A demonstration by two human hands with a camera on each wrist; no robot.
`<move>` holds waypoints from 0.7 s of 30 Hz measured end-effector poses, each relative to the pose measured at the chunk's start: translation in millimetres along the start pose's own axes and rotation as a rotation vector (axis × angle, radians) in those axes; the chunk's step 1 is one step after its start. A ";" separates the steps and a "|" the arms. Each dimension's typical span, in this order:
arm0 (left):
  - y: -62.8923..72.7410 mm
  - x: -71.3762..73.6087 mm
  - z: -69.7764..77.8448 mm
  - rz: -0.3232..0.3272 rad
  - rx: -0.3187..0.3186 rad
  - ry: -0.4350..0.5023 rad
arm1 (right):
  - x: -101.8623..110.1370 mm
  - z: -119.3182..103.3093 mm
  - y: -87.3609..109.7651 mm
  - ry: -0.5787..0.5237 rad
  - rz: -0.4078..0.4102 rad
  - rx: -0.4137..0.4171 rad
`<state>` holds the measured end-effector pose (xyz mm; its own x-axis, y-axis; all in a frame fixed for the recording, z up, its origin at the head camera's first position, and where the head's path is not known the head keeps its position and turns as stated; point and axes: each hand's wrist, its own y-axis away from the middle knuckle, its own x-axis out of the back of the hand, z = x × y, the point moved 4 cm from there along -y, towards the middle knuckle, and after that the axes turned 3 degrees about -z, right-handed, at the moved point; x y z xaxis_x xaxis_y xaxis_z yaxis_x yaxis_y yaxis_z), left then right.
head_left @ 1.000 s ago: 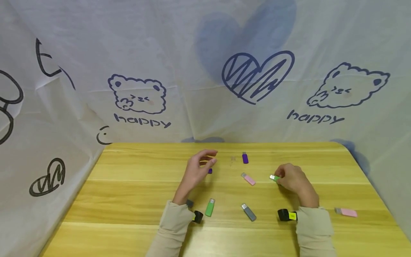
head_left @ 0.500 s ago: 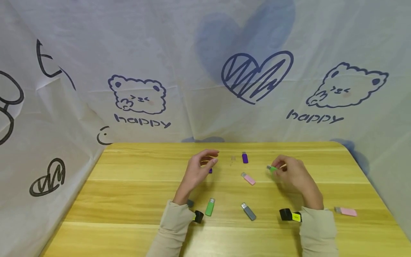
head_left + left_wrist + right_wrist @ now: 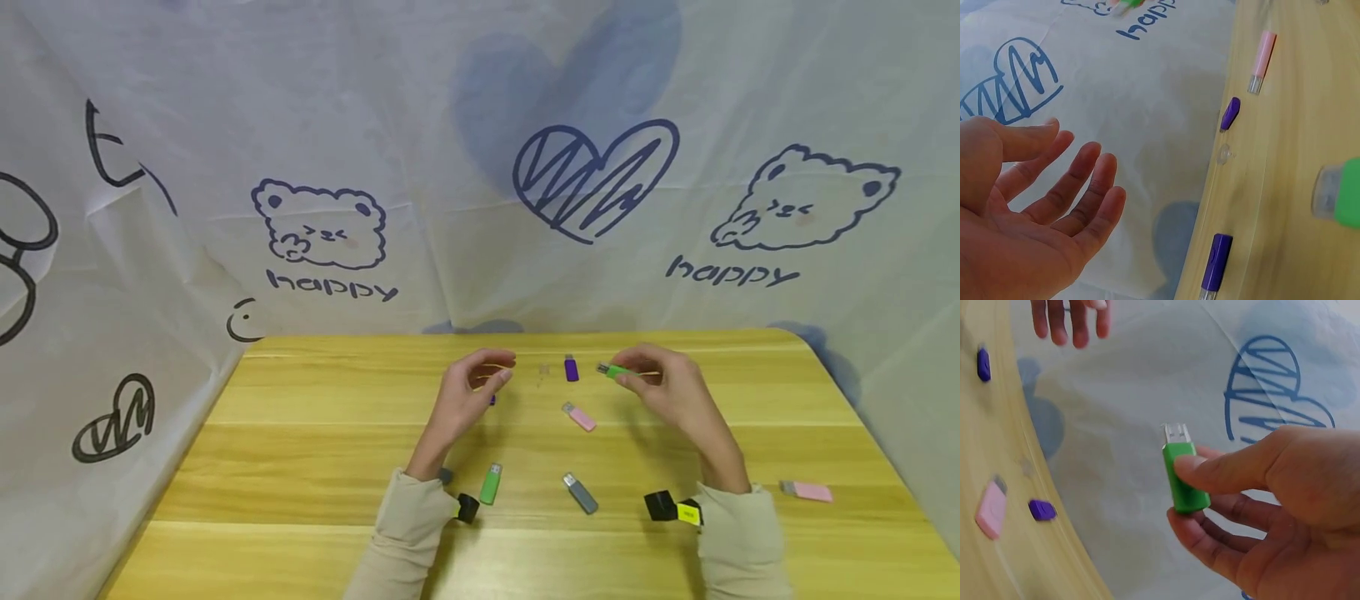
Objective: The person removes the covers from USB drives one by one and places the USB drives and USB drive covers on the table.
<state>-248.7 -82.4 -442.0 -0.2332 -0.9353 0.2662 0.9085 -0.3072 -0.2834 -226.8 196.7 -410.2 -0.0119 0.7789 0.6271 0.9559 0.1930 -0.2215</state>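
Note:
My right hand [image 3: 675,392] pinches a green USB flash drive [image 3: 1184,478] between thumb and fingers, raised over the far part of the table. Its metal plug points left in the head view. Across from it, my left hand [image 3: 463,396] holds nothing, its fingers loosely bent and apart. Below the left fingers a purple USB flash drive [image 3: 1216,262] lies on the table, mostly hidden from the head camera. Another purple drive [image 3: 572,368] lies just left of the held one, and a pink drive [image 3: 579,417] nearer the front.
A second green drive [image 3: 491,484] and a grey drive [image 3: 581,493] lie nearer the front; another grey one [image 3: 446,476] is partly hidden by the left wrist. Far right lies a pink drive [image 3: 807,492]. A small clear piece [image 3: 543,369] sits near the back edge, before the white cloth [image 3: 465,250].
The right hand has lifted the green flash drive off the table and carried it up, back and to the left. The left hand has stayed almost still.

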 end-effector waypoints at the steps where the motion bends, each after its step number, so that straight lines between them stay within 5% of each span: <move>1: -0.1 -1.2 0.3 -0.002 -0.002 0.009 | -2.6 -2.1 -0.6 -0.019 -0.003 0.009; 21: 0.4 -22.5 14.1 -0.037 -0.033 0.134 | -50.5 -38.1 -9.5 -0.179 0.005 0.186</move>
<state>-238.2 -59.0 -435.1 -0.3129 -0.9375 0.1520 0.8869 -0.3457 -0.3065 -224.1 132.8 -411.4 -0.0751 0.8699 0.4875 0.8860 0.2825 -0.3676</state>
